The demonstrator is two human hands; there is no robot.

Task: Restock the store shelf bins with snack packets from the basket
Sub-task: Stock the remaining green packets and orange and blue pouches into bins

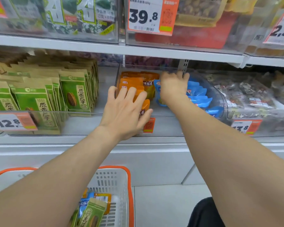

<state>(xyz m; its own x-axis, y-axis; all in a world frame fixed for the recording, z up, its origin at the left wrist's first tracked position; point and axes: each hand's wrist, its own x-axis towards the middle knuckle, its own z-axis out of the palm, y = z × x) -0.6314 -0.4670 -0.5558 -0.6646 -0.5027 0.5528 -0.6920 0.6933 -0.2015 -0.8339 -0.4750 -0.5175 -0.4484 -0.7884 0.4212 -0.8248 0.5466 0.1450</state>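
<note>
Left hand (126, 110) is lying flat, fingers straight and spread, pressing on the row of small orange foil snack packets (131, 82) inside the clear plastic shelf bin (167, 125). Its thumb is touching the front packet. Right hand (174, 86) is reaching deeper into the same bin, just beside the small blue snack packets (198, 100). Its fingertips are blurred, so cannot tell if it is gripping anything. White slotted plastic basket with orange rim (130, 194) is sitting below the arms, holding mixed green, blue and orange packets (93, 210).
</note>
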